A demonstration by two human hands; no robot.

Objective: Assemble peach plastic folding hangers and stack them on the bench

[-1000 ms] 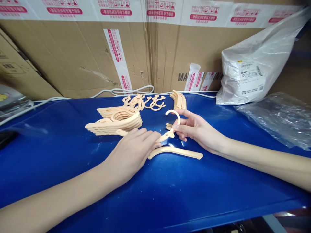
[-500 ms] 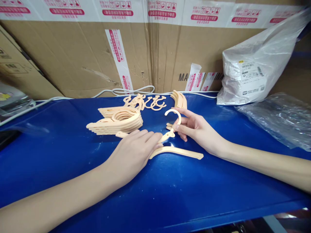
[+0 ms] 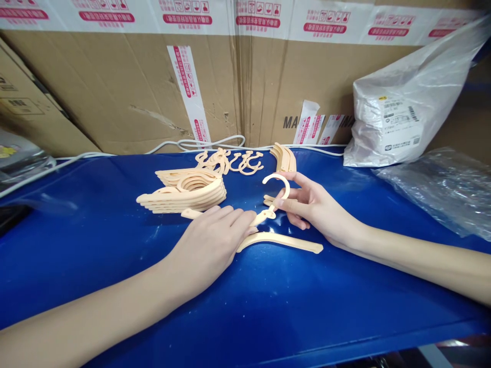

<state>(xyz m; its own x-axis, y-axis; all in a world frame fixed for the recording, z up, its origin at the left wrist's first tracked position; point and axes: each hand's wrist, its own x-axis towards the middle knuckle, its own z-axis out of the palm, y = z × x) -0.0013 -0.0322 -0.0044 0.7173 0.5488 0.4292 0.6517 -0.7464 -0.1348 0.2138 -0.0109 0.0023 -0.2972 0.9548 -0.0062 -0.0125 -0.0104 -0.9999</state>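
Observation:
My left hand [image 3: 218, 232] is closed over a cream plastic hanger arm [image 3: 189, 213], whose ends stick out on both sides of the fingers. In a pinch of thumb and fingers, my right hand [image 3: 307, 199] holds a cream hanger hook [image 3: 286, 182], its curve upward. The hook's lower end meets the right end of the hanger arm; whether the two are locked together I cannot tell. Just below lies another curved hanger arm [image 3: 284, 240], its left end partly behind my left hand. A pale piece behind my right fingers is mostly hidden.
A stack of cream hanger pieces [image 3: 182, 191] lies left of centre on the blue table [image 3: 245, 317]. Behind are a pile of loose hooks [image 3: 218, 161] and several curved arms [image 3: 284, 157]. A cable, cardboard boxes [image 3: 126, 92] and a white plastic parcel [image 3: 395, 117] line the back.
My right hand and the hook have shifted very slightly to the right, with the hook turned a little. My left hand keeps its grip in nearly the same place.

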